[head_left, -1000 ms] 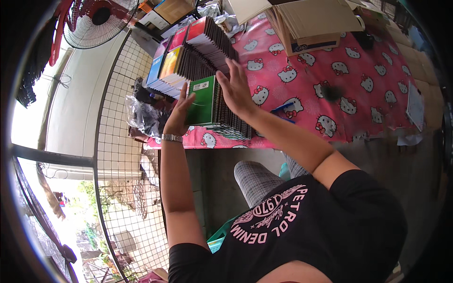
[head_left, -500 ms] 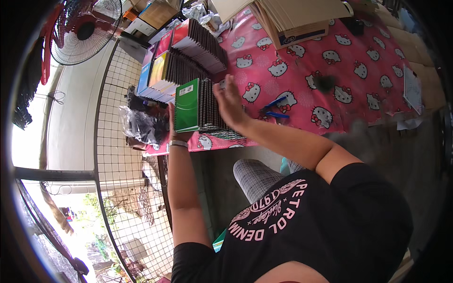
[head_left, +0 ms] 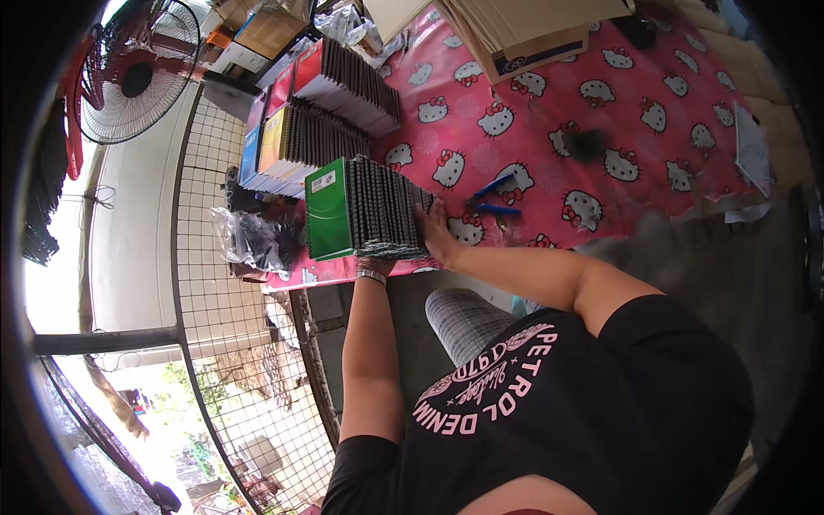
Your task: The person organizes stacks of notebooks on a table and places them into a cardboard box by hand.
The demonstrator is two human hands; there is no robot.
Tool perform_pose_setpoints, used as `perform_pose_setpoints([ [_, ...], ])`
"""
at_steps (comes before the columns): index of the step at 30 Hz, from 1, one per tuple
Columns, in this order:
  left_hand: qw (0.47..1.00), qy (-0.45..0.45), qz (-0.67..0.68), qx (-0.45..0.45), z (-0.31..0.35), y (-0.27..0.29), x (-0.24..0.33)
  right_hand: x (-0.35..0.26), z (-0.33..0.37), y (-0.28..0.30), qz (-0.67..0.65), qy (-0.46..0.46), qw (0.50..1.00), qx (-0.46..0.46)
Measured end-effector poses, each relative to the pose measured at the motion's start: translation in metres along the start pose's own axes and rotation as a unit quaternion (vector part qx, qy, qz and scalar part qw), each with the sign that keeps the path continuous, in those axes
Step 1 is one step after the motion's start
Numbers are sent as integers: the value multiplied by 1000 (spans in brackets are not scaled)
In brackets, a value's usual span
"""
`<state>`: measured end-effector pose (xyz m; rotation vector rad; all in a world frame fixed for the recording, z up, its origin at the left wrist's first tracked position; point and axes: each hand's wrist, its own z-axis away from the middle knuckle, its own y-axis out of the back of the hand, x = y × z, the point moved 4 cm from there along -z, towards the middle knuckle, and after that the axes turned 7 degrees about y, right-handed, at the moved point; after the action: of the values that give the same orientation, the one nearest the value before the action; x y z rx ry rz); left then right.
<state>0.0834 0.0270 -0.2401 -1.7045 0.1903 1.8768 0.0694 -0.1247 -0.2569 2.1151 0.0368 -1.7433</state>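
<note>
A row of spiral notebooks (head_left: 386,210) stands on edge near the table's front, dark coils facing up and a green cover (head_left: 328,210) at its left end. My right hand (head_left: 438,236) lies against the right end of this row, its fingers extended. At the near lower edge of the notebooks is my left hand (head_left: 375,264); its fingers are hidden by them. Blue-handled pliers (head_left: 498,196) rest on the table just right of my right hand.
Behind stand more spiral notebooks with yellow (head_left: 273,146) and red (head_left: 309,67) covers. Clear plastic bags (head_left: 249,236) lie at the left, by a wire mesh panel (head_left: 215,163). Cardboard (head_left: 524,26) sits at the back of the pink table cover (head_left: 549,120). A fan (head_left: 137,79) stands far left.
My right hand has come down from above the coils to the row's right end. My left hand has shifted from the green cover's side to the near lower edge.
</note>
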Motion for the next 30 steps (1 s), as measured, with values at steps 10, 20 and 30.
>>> perform_pose_setpoints([
  [10,-247,374,893,-40,69,-86,-46,-23,-2,111,239,67,960,-133],
  [20,103,550,827,50,128,49,-231,-39,-4,175,167,185,968,-39],
  [30,261,540,796,-82,88,54,-249,-217,-18,169,270,438,854,-78],
])
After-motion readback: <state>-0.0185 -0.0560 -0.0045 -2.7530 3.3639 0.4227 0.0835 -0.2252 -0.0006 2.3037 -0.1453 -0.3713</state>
